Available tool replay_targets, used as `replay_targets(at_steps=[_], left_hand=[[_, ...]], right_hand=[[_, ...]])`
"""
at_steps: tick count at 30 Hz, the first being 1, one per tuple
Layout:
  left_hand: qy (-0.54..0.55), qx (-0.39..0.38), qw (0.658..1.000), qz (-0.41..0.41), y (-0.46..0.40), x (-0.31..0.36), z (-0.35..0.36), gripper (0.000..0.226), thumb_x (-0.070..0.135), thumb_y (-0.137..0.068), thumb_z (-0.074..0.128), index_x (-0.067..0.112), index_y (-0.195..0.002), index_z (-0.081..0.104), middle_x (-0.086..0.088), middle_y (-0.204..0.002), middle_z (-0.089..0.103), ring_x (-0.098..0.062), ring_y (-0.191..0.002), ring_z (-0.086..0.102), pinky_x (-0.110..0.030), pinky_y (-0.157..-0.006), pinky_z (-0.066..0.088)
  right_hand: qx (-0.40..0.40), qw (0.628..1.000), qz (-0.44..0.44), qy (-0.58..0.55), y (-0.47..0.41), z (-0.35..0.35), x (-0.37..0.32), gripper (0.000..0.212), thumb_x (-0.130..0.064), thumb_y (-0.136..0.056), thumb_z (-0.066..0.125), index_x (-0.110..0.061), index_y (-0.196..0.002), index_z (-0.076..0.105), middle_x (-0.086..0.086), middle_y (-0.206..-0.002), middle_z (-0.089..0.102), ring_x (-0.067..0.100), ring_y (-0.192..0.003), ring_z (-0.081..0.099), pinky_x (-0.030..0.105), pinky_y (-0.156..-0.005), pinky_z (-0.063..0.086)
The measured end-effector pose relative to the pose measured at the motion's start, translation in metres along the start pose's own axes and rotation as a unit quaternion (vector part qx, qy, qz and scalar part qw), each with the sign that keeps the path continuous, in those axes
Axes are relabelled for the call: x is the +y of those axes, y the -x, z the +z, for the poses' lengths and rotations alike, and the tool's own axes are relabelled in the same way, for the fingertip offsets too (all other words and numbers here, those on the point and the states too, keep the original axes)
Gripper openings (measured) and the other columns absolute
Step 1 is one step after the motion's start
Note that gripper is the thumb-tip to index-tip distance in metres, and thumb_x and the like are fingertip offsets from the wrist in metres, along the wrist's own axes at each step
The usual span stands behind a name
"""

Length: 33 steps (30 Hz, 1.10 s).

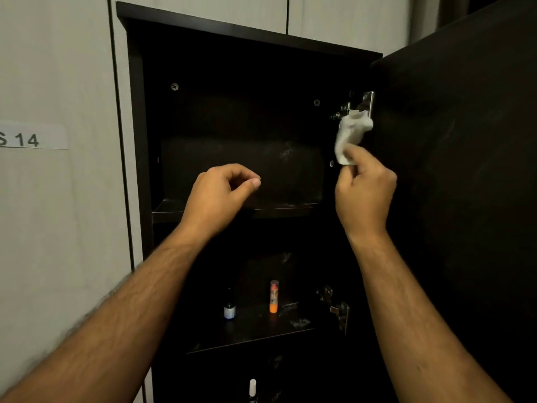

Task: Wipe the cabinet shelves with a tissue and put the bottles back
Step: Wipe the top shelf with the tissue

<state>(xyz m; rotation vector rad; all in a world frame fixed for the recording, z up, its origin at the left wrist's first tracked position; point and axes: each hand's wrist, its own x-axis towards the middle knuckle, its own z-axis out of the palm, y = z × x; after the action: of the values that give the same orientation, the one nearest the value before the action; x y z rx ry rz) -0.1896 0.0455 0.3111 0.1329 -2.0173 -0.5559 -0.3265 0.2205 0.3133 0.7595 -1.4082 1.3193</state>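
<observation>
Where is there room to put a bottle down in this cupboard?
The top shelf is bare from wall to wall, between the left hand and the hinge. The middle shelf is free right of the orange tube; the small bottle stands nearby.

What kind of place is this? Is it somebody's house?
Probably a storage spot indoors, maybe a home or hostel; I can't tell which. There's a tall dark cabinet with its door open, small bottles on a shelf, and a pale wall panel labelled "S 14".

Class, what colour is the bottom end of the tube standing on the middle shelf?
Orange, seen in the head view: tube.
</observation>
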Motion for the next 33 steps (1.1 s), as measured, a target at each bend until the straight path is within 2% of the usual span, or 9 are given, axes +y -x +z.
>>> replay_targets(at_steps=[3,6,13,16,19,21,24,27,33], left_hand=[[0.005,-0.018,1.0,0.006,-0.01,-0.005,-0.002,0.011,0.04,-0.088,0.066,0.048,-0.081,0.063,0.036,-0.085,0.064,0.013,-0.085,0.061,-0.02,-0.078,0.051],[0.005,-0.041,0.999,0.002,-0.021,-0.01,-0.006,0.01,0.044,-0.089,0.063,0.045,-0.079,0.065,0.032,-0.082,0.066,0.012,-0.081,0.062,-0.026,-0.08,0.054],[0.01,-0.083,0.996,0.018,-0.033,-0.026,-0.013,0.019,0.052,-0.089,0.059,0.038,-0.078,0.068,0.026,-0.077,0.068,0.006,-0.076,0.065,-0.035,-0.082,0.057],[-0.012,-0.093,0.995,0.022,-0.036,-0.033,-0.01,0.02,0.057,-0.088,0.057,0.043,-0.077,0.066,0.033,-0.078,0.065,0.005,-0.076,0.065,-0.034,-0.08,0.056],[-0.042,-0.09,0.995,0.029,-0.036,-0.04,-0.01,0.02,0.062,-0.086,0.054,0.048,-0.074,0.062,0.028,-0.075,0.065,0.002,-0.076,0.063,-0.034,-0.075,0.055],[-0.057,-0.086,0.994,0.034,-0.037,-0.044,-0.01,0.02,0.063,-0.086,0.052,0.05,-0.073,0.06,0.024,-0.071,0.065,0.002,-0.075,0.062,-0.031,-0.069,0.053],[-0.065,-0.079,0.994,0.045,-0.036,-0.048,-0.01,0.02,0.067,-0.084,0.049,0.053,-0.071,0.058,0.026,-0.07,0.063,0.002,-0.071,0.061,-0.024,-0.06,0.046],[-0.06,-0.074,0.994,0.047,-0.035,-0.053,-0.014,0.022,0.07,-0.081,0.045,0.053,-0.073,0.057,0.026,-0.071,0.062,0.002,-0.07,0.06,-0.022,-0.06,0.044],[-0.055,-0.084,0.994,0.04,-0.031,-0.051,-0.02,0.018,0.061,-0.085,0.051,0.047,-0.077,0.059,0.022,-0.073,0.063,0.0,-0.071,0.06,-0.02,-0.06,0.039]], right_hand=[[-0.154,0.984,-0.013,0.093,-0.001,0.018,0.006,0.035,0.001,-0.089,0.05,-0.015,-0.112,0.071,0.004,-0.102,0.073,0.016,-0.093,0.068,0.016,-0.075,0.05],[-0.356,0.911,0.048,0.202,0.001,0.035,0.016,0.039,-0.002,-0.091,0.047,-0.018,-0.12,0.068,0.009,-0.118,0.067,0.024,-0.105,0.064,0.031,-0.083,0.053],[-0.498,0.833,0.144,0.195,-0.014,0.044,0.023,0.033,-0.014,-0.096,0.043,-0.021,-0.115,0.069,0.002,-0.123,0.062,0.015,-0.099,0.055,0.027,-0.074,0.042],[-0.59,0.769,0.177,0.171,-0.02,0.047,0.014,0.033,-0.043,-0.1,0.036,-0.043,-0.109,0.068,-0.008,-0.125,0.059,0.017,-0.115,0.053,0.031,-0.094,0.038],[-0.596,0.75,0.25,0.143,-0.016,0.053,0.004,0.061,-0.07,-0.094,0.023,-0.037,-0.138,0.05,-0.003,-0.149,0.041,0.014,-0.131,0.038,0.037,-0.109,0.021],[-0.583,0.778,0.184,0.145,-0.002,0.055,-0.007,0.065,-0.074,-0.091,0.019,-0.039,-0.133,0.054,-0.007,-0.147,0.044,0.01,-0.123,0.039,0.032,-0.099,0.021],[-0.582,0.804,0.063,0.107,0.019,0.046,-0.02,0.075,-0.079,-0.084,0.013,-0.041,-0.131,0.055,-0.013,-0.144,0.05,0.007,-0.133,0.04,0.032,-0.109,0.027],[-0.555,0.821,0.072,0.114,0.017,0.029,-0.012,0.07,-0.073,-0.09,0.013,-0.036,-0.133,0.055,-0.013,-0.146,0.047,0.006,-0.136,0.037,0.032,-0.112,0.025],[-0.591,0.724,0.248,0.255,-0.014,0.059,0.006,0.085,-0.083,-0.083,0.005,-0.036,-0.153,0.018,-0.002,-0.163,0.015,0.024,-0.15,0.011,0.051,-0.12,0.002]])
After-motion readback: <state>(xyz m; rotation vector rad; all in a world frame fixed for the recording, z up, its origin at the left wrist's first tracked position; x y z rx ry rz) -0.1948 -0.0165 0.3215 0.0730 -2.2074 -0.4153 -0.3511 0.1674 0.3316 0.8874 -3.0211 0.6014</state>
